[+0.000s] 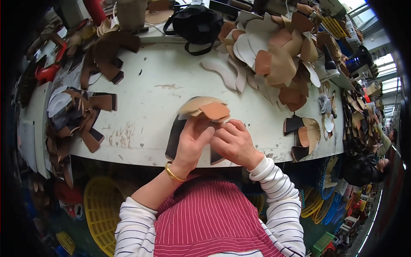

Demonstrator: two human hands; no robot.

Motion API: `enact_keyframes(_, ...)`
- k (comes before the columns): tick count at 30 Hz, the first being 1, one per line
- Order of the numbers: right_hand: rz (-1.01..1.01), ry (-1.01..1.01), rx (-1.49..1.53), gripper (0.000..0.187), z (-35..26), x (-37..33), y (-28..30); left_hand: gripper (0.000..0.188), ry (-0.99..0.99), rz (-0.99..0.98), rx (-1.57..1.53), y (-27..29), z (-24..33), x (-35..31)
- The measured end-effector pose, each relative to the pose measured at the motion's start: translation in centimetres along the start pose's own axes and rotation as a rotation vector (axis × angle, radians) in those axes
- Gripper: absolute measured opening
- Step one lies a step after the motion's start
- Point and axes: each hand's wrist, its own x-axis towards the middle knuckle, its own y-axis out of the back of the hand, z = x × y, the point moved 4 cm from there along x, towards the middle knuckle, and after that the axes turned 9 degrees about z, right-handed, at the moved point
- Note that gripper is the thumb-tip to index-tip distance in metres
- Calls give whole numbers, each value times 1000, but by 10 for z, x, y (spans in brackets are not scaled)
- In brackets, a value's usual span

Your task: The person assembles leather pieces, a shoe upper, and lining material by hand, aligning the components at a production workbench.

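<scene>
The piece in work, a curved tan leather-like part [195, 106] with an orange-brown rounded patch [215, 111] on its near side, is held above the near middle of the whitish, stained worktop [158, 73]. The left hand [193, 139] is mostly closed, its thumb bent toward the fingers, and it seems to have hold of the near edge of this part; the fingertips are hidden. The right hand [233, 142] is close beside it with fingers curled inward, at the same edge — I cannot tell if it pinches the material or only presses it. On both sides of the left hand a black curved panel [174, 139] shows, and it may belong to the same piece, but the join is covered.

About the progress, I judge this piece to be half made: tan and orange-brown parts look to be together already, while the joining near the fingers seems not finished. On the right side of the worktop lies a similar tan-and-black assembly [314, 130] — perhaps a finished one. Much seems to be left: on the left lies a heap of brown and black curved strips [77, 113], with more brown strips [105, 53] farther away, and at the far right a big pile of tan, white and orange-brown pieces [278, 64]. From one view I cannot count how many are ready
</scene>
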Motion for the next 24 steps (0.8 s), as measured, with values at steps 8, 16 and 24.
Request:
enact_keyframes(8, -108, -565, 486, 9, -17, -56, -17, 35, 335, 124, -111, 38, -30, -24)
enact_keyframes(16, 166, -1092, 574, 20, 16, -72, -20, 28, 322, 221, -135, 48, -29, -22)
enact_keyframes(24, 108, -522, 212, 28, -7, -46, -18, 32, 96, 38, 144, 36, -21, -31)
